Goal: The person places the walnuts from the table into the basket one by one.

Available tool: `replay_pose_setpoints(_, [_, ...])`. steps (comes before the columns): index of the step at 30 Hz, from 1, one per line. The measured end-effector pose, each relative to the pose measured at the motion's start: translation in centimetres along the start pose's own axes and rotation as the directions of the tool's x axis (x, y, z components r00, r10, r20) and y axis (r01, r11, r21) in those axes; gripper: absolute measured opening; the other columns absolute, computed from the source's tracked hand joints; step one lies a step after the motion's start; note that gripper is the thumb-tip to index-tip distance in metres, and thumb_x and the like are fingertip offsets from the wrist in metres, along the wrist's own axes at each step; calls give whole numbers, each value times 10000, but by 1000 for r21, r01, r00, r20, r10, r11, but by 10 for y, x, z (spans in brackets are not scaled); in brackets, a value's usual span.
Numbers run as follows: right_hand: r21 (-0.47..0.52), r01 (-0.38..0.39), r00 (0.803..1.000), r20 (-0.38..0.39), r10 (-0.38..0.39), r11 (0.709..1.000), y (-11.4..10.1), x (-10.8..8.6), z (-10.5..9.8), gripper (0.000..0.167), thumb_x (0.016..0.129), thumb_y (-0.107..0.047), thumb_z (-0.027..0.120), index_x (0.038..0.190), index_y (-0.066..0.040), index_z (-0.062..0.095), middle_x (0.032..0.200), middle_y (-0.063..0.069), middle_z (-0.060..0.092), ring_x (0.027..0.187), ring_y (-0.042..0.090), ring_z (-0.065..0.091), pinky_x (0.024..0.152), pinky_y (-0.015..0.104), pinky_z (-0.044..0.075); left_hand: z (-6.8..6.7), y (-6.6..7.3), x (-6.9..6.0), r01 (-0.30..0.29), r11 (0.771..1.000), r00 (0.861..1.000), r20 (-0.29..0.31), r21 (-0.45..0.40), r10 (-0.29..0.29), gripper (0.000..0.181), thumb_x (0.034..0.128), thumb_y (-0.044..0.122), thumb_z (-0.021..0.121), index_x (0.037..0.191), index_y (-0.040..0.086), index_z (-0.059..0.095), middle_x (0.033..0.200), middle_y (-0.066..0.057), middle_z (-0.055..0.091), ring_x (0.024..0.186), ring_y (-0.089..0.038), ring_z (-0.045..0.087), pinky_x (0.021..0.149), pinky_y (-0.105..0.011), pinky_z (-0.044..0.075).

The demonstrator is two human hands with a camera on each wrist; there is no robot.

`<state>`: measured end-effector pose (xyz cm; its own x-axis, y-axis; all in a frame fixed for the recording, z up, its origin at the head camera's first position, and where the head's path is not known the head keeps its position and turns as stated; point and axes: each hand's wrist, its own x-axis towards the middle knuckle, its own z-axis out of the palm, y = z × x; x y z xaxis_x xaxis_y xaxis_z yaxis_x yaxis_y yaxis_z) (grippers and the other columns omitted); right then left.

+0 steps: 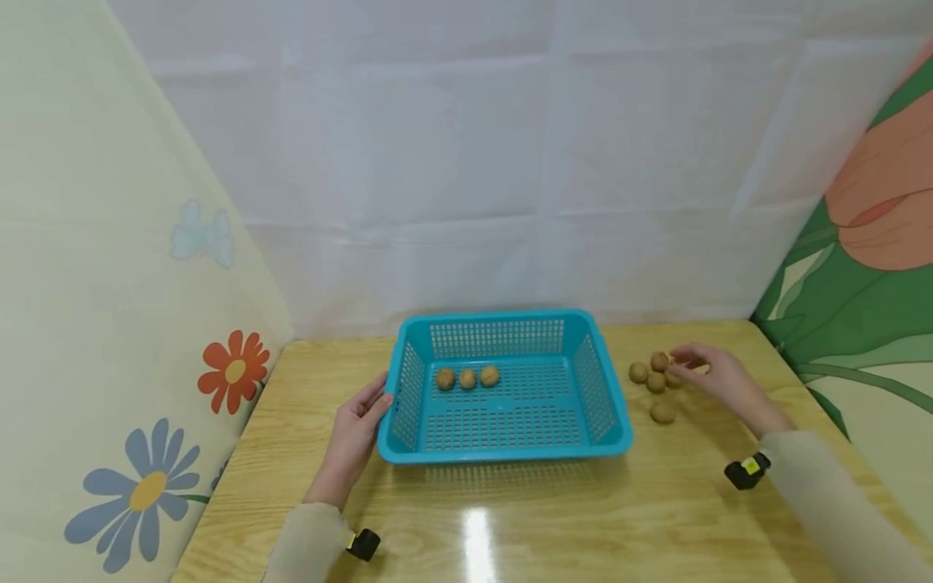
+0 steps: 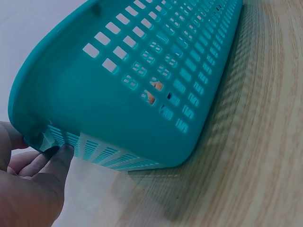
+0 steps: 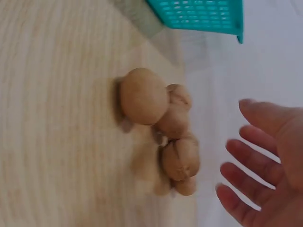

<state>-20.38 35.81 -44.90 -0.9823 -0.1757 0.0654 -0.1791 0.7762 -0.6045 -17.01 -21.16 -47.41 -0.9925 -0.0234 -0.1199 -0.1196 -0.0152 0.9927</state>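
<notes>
A blue plastic basket with perforated walls holds a row of three walnuts on its floor. The left hand grips the basket's left rim, thumb above and fingers against the outer wall; the left wrist view shows this hand at the basket's corner. On the right, the right hand is over a small group of walnuts, with one more walnut nearer the front. The right wrist view shows this hand with fingers spread, apart from the walnuts.
The light wooden table ends at a white cloth backdrop. Flower-patterned cloths hang at the left and right. Small black devices are worn at both wrists.
</notes>
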Motion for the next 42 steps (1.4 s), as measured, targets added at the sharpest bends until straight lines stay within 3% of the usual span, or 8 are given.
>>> replay_pose_setpoints(5, [-69,-30,998,-61,25,997,18,1,12,479,1052,-309,649,1327,81,611,1246,310,654,1116,485,601,895,640,516,0,1,0,10,1000,1000,1,-28,-10,525,1093,141,559,1591,57,416,1593,-165,467,1186,26,617,975,-210,548])
replay_pose_setpoints(11, [-123,-69,997,-46,64,990,33,0,22,559,1054,-385,629,1329,101,604,1256,335,645,1102,498,618,896,644,516,1,1,0,23,998,1000,5,-57,-23,522,1092,123,554,1591,56,415,1595,-177,460,1177,28,623,985,-222,548])
replay_pose_setpoints(16, [-125,-66,998,-33,62,990,40,0,25,580,1055,-406,621,1344,96,593,1237,329,652,1065,480,635,855,630,529,1,0,0,23,998,1000,1,-62,-23,527,1092,117,554,1593,47,407,1592,-191,458,1169,28,627,983,-229,551])
replay_pose_setpoints(24, [-74,-56,997,-54,53,996,43,-2,26,608,1059,-368,623,1435,101,535,1307,350,626,1109,501,626,917,644,517,1,0,0,11,998,1000,5,-56,-11,525,1094,118,548,1591,33,402,1586,-201,462,1172,12,633,980,-238,555])
replay_pose_setpoints(36, [-29,-56,998,-43,55,998,22,-11,15,603,1044,-417,638,1415,53,562,1292,295,652,1174,483,586,911,631,521,1,1,-1,23,997,1000,3,-70,-23,517,1093,99,542,1590,47,411,1587,-201,461,1143,17,646,966,-240,565])
replay_pose_setpoints(42, [-51,18,999,-39,-20,999,-2,-8,4,508,1035,-374,666,1362,14,629,1236,245,688,1120,421,630,839,499,549,2,0,0,14,998,1000,0,-67,-14,521,1090,122,560,1585,44,419,1583,-205,465,1159,16,638,972,-224,556])
